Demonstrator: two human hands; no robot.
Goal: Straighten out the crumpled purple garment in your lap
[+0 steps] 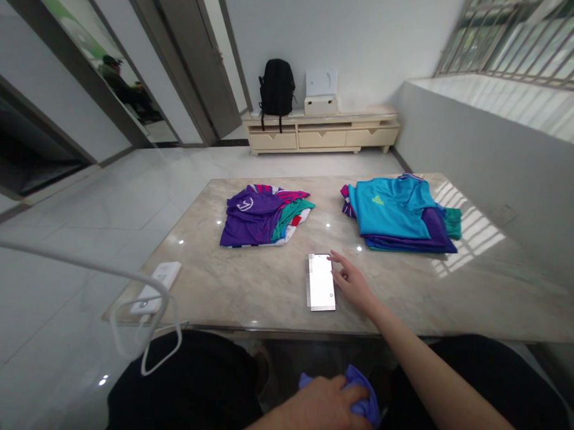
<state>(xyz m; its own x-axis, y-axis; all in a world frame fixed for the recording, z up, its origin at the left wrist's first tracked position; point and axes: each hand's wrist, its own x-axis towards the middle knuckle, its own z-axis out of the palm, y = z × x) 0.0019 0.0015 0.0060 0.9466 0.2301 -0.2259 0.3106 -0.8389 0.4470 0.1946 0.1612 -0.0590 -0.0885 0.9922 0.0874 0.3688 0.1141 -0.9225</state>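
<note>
My right hand (349, 283) lies on the marble tabletop (428, 297) with its fingers apart, and its fingertips are at the right edge of a white smartphone (320, 282). The phone lies flat near the table's front edge. My left hand (319, 411) is below the table edge, gripping a crumpled purple cloth (359, 395) over my black-clad lap. Farther along the table lie a folded purple, pink and green jersey stack (256, 215) and a folded turquoise and purple jersey stack (391, 213).
A white power strip (154, 287) sits at the table's left edge, with a white cable (144, 332) looping down. Behind the table stand a low cream cabinet (321, 134), a black backpack (276, 87) and a white box (320, 93). A seated person (119, 83) appears beyond the doorway.
</note>
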